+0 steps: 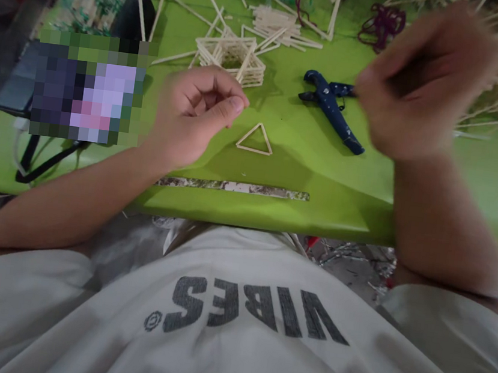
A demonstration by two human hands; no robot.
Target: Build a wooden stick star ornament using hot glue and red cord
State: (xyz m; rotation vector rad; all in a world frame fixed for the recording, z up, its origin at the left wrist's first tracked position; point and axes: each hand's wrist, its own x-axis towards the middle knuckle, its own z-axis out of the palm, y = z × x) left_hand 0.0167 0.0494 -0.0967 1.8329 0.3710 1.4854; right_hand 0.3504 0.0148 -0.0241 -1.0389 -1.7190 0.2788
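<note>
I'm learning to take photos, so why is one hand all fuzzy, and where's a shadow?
In the head view, the right hand is smeared, probably by moving, while the left hand looks clearer; also in the head view, a soft shadow darkens the green table near the small stick triangle, and coloured squares hide something at the picture's left.

Here's the little triangle [254, 150], three slim pale sticks meeting at the corners, lying flat on the green surface [278, 169], one tip aimed away from the person! Beyond it sits the stack [254, 75], layer on layer of the same pale sticks, built up at crossing angles around an open middle. And off to the right, the clippers [332, 103]: dark blue, light-speckled, lying on their side, blades apart, handles spread, one partly hidden.
</note>
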